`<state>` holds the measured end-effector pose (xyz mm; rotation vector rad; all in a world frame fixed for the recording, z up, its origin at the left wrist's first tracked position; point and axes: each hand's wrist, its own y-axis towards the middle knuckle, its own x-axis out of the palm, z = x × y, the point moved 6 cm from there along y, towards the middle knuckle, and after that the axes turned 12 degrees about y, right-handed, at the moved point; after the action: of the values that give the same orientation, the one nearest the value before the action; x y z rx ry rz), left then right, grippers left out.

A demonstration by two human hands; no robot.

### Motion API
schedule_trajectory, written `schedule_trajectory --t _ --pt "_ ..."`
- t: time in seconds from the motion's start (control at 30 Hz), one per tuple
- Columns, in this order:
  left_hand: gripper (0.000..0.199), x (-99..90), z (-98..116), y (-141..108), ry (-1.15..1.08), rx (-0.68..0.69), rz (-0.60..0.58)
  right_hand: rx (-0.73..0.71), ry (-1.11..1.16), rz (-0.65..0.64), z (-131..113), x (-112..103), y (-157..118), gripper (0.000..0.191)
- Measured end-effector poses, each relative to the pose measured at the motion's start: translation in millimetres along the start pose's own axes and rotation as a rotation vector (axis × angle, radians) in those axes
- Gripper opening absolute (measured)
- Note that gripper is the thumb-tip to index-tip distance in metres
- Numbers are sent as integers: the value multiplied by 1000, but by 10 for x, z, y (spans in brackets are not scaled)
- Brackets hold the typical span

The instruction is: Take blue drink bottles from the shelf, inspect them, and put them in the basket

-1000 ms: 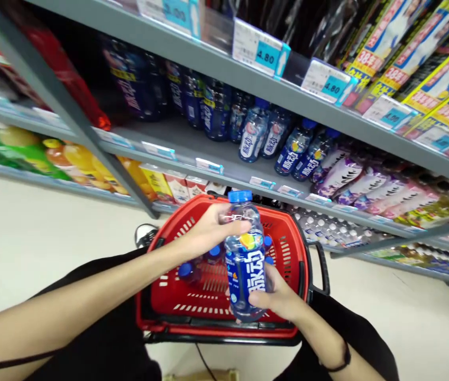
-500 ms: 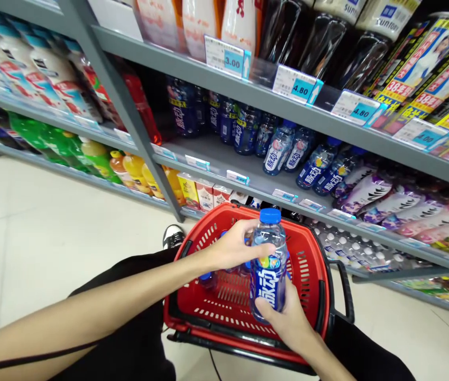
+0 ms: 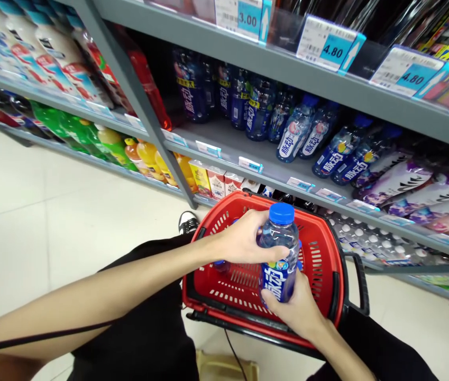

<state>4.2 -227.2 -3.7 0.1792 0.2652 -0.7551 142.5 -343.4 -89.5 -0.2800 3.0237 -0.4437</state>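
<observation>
A clear bottle with a blue cap and blue label [image 3: 282, 233] stands nearly upright over the red basket [image 3: 240, 296]. My left hand [image 3: 248, 238] is closed round its upper part, the thumb across the front. Lower down, my right hand [image 3: 298, 304] grips the bottle near its base, thumb on the label. Inside the basket, a blue-capped bottle [image 3: 221, 265] lies partly hidden below my left forearm, and bits of others show behind the held bottle.
Grey shelves [image 3: 224, 151] with similar blue bottles [image 3: 333, 151] run across the back. Price tags line the shelf edges. The basket's black handle [image 3: 361, 286] sticks out at right. A shoe [image 3: 188, 222] is left of the basket, and a beige object [image 3: 228, 368] lies below it.
The view has shifted, with the shelves appearing nearer and the basket further right. Both hands still hold the bottle, which looks slightly higher and further right in the picture.
</observation>
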Motion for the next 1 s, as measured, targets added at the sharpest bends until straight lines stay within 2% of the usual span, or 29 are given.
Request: schedule_trajectory --t 0.23,0.43,0.57,0.77,1.0 --pt "34 -9 -20 8 75 56 -35 50 -57 57 -27 59 -43 36" --pt "32 -1 -52 19 78 78 -16 14 -29 39 17 65 -47 48" --pt "31 33 -59 34 52 94 -28 41 -9 20 60 49 -63 47" --pt "32 75 -84 48 65 50 -33 50 -1 3 67 38 -77 42" --pt "29 80 -91 39 72 52 -17 87 11 -20 -18 55 -82 51"
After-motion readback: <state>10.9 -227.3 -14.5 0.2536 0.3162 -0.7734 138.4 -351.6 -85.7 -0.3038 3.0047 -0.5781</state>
